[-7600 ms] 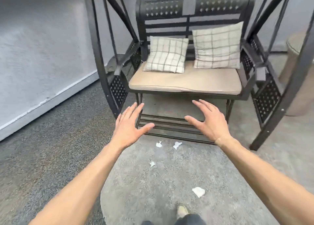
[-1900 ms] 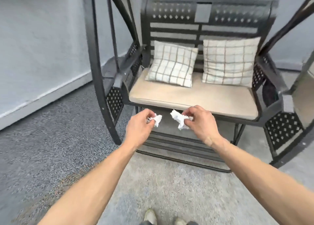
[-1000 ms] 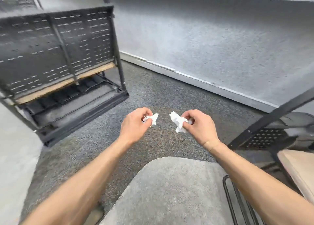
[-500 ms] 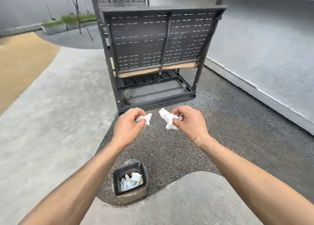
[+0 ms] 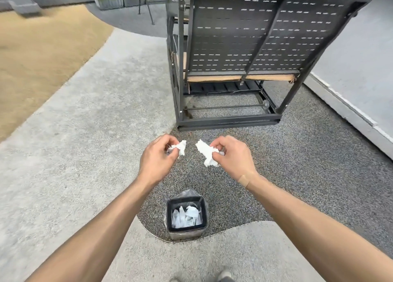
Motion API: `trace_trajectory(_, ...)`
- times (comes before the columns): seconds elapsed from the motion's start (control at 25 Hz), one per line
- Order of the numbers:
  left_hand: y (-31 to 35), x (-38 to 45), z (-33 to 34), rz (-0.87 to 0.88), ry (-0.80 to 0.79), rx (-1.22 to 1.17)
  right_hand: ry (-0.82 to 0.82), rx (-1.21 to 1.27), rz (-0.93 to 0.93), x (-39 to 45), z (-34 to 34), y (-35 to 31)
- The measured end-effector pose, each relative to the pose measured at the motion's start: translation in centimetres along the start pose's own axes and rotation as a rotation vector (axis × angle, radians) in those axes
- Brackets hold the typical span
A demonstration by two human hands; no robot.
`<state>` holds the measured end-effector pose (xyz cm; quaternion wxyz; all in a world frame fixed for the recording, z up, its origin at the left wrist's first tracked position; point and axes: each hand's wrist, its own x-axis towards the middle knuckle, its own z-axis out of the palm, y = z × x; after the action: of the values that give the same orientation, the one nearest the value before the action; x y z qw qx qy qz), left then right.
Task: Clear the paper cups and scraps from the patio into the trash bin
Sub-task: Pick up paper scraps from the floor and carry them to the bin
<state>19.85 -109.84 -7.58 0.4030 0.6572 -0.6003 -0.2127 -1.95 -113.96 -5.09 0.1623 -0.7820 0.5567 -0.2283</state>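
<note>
My left hand (image 5: 156,159) pinches a small crumpled white paper scrap (image 5: 180,148). My right hand (image 5: 231,156) grips a larger crumpled white scrap (image 5: 205,153). Both hands are held out in front of me, side by side and a little apart, above the dark gravel. A small black trash bin (image 5: 186,216) with a clear liner stands on the gravel below and between my forearms. It holds several white paper pieces. No paper cups are in view.
A black metal swing bench (image 5: 244,53), seen from behind, stands just beyond my hands. A grey wall (image 5: 361,53) with a low kerb runs along the right. Pale concrete paving (image 5: 89,122) spreads left, with tan ground and planters further off. My shoes show at the bottom edge.
I have turned from the cushioned swing bench toward the bin, carrying a scrap in each hand. The bin has come into view and now sits closer, below my hands.
</note>
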Motion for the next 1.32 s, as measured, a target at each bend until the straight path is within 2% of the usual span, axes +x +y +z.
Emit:
trace_trajectory(0.32,-5.0,1.2,1.2,-0.163,-0.042,0.082,-0.155,0.028,0.028,3.7,6.4,2.8)
trace_trajectory(0.68,-9.9,4.9,7.7,-0.344,-0.134,0.176,-0.373,0.079,0.101,8.2,11.8,10.9)
trace_trajectory(0.88,-14.8,4.8,11.4,-0.419,-0.204,0.214,-0.508,0.055,0.195,8.6,16.4,15.0)
trace_trajectory(1.08,-22.5,3.2,16.0,-0.580,-0.274,0.174,-0.621,0.027,0.304,7.1,24.4,19.0)
trace_trajectory(1.32,-33.8,-1.2,24.3,-0.799,-0.419,0.232,-0.722,-0.026,0.422,3.1,38.2,23.9)
